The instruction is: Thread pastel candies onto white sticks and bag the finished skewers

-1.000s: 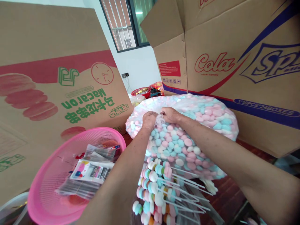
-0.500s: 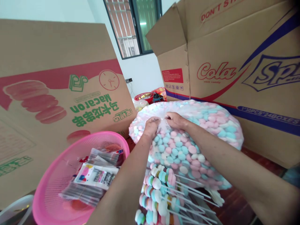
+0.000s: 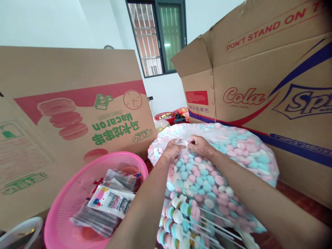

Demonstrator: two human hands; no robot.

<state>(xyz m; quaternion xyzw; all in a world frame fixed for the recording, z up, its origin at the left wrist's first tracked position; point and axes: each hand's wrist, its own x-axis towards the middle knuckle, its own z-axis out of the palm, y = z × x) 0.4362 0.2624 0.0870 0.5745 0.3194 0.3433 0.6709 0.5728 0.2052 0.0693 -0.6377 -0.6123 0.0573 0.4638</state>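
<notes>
A big clear plastic bag (image 3: 233,152) full of pink, blue and white marshmallow pieces lies in front of me. My left hand (image 3: 173,150) and my right hand (image 3: 199,145) both pinch the plastic at the top of the bag, close together and nearly touching. Below the bag, near my forearms, lies a pile of marshmallow skewers (image 3: 181,218) on white sticks.
A pink mesh basket (image 3: 77,183) with printed packets (image 3: 111,202) stands at the left. A "Macaron" carton (image 3: 72,114) stands behind it; a "Cola" carton (image 3: 259,76) stands at the right. A white rim (image 3: 20,230) shows bottom left. A window (image 3: 158,38) is at the back.
The view has tilted upward, so everything sits lower in the picture. Both hands keep their pinch on the top of the bag in about the same spot.
</notes>
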